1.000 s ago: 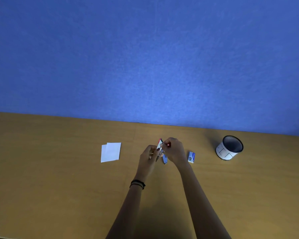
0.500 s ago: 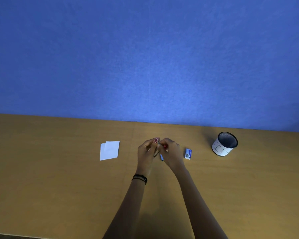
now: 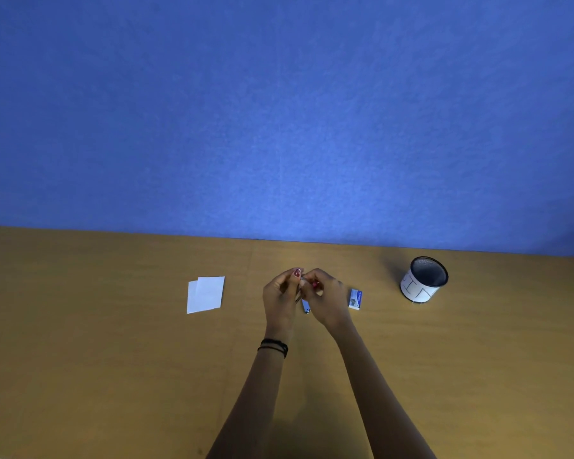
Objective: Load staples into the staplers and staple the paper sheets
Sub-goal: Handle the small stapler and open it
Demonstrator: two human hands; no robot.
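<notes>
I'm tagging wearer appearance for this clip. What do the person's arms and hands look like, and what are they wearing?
Nothing covers the left hand or the right hand, and no sleeves show up to the picture's edge. The left wrist wears a few thin black bands. A fingernail on the left hand is painted red; other nails are too small to judge.

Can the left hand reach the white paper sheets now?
Probably yes: only bare table lies between the left hand and the paper sheets, but it grips the stapler and would have to let go.
</notes>
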